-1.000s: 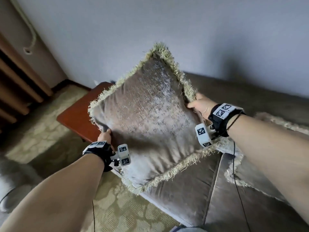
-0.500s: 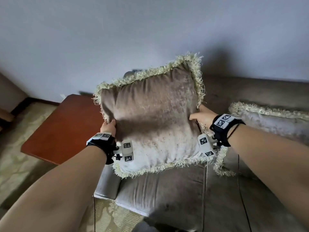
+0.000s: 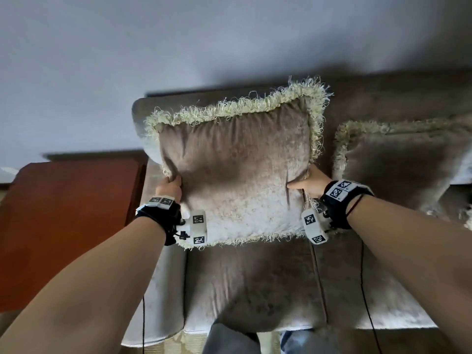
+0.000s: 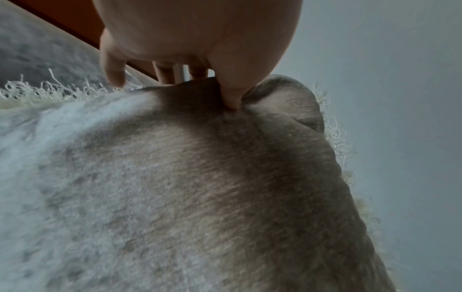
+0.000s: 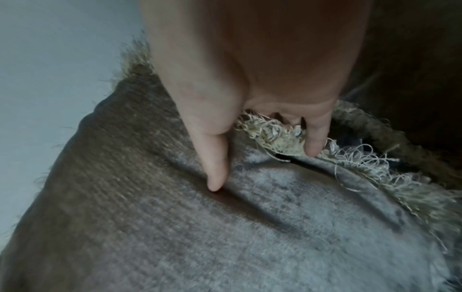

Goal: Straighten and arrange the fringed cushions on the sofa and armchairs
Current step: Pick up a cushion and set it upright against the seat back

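Observation:
A taupe velvet cushion (image 3: 237, 180) with a pale fringe stands nearly upright at the left end of the sofa (image 3: 250, 284), against its backrest. My left hand (image 3: 169, 186) grips its left edge, thumb on the front face and fingers behind, as the left wrist view shows the cushion (image 4: 200, 187) pinched by that hand (image 4: 195, 49). My right hand (image 3: 310, 182) grips the right edge; in the right wrist view the thumb of this hand (image 5: 250, 94) digs into the cushion (image 5: 225, 227) and the fingers curl behind the fringe. A second fringed cushion (image 3: 398, 159) leans on the backrest to the right.
A reddish-brown wooden side table (image 3: 66, 226) stands left of the sofa arm (image 3: 163, 290). A plain pale wall (image 3: 178, 47) rises behind the sofa. My legs (image 3: 229, 341) are at the seat's front edge. Black cables hang from both wrists.
Both hands have carried the cushion from a tilted diamond pose over the side table to a squared, upright position against the backrest at the sofa's left end. Both grips are unchanged.

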